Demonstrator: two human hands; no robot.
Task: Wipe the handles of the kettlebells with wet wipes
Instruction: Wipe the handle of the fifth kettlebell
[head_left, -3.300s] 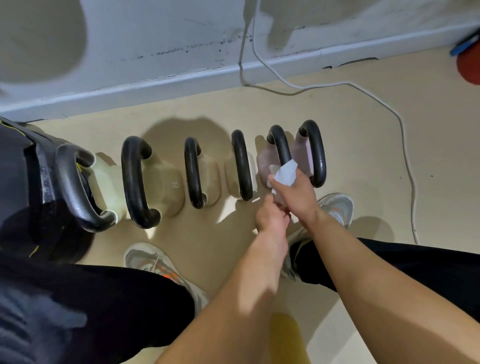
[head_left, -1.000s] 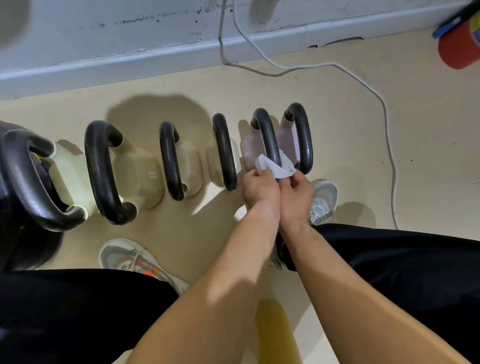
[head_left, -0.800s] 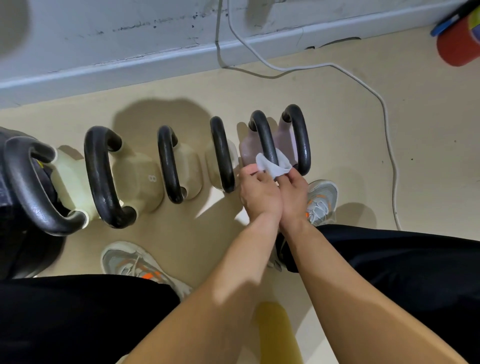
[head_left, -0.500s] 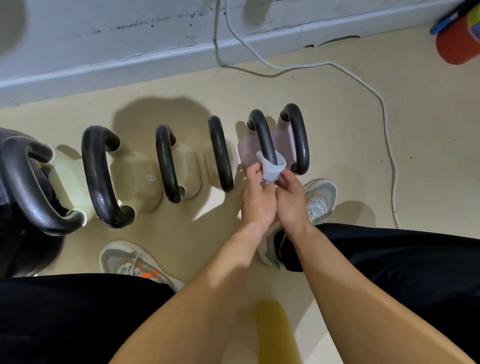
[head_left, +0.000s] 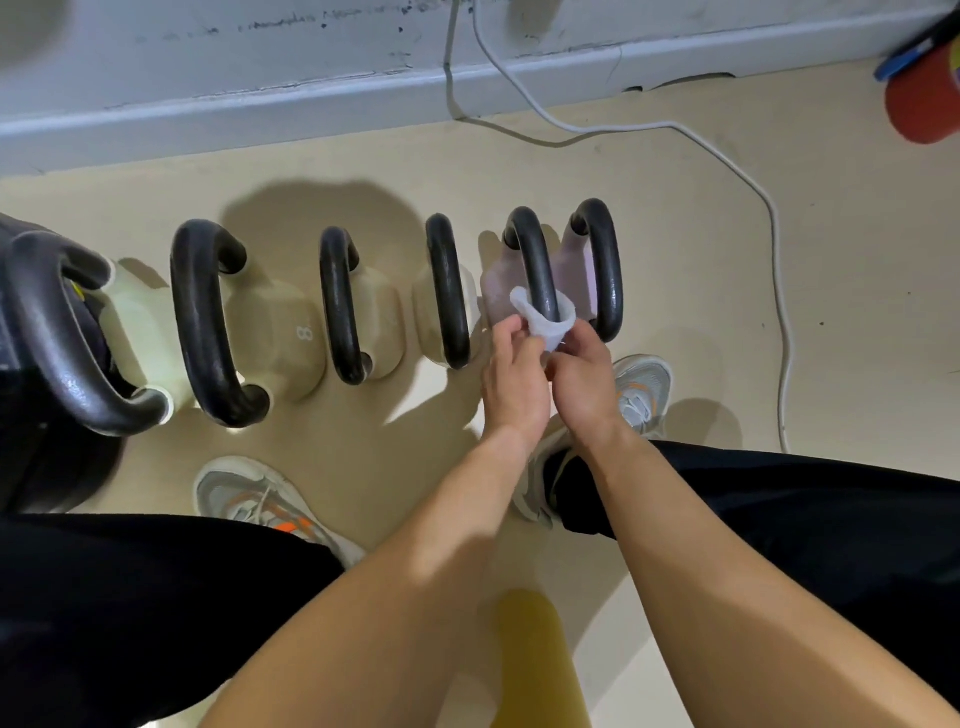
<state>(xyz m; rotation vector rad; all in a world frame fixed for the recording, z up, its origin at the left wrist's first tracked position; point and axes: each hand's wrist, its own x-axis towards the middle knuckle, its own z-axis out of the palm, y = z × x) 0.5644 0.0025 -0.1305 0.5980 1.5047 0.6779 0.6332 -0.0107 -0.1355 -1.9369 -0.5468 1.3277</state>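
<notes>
Several kettlebells with black handles stand in a row on the beige floor. A white wet wipe is looped under the near end of the handle of a pink kettlebell, second from the right. My left hand pinches the wipe's left side. My right hand pinches its right side. A second pink kettlebell stands just right of it. Cream kettlebells fill the row to the left.
A white cable runs from the wall across the floor on the right. A red object lies at the top right. My two grey shoes stand in front of the row. A dark weight sits at far left.
Both hands came together on the wipe and drew it down around the pink kettlebell's handle, from lying over it to cupping its near end.
</notes>
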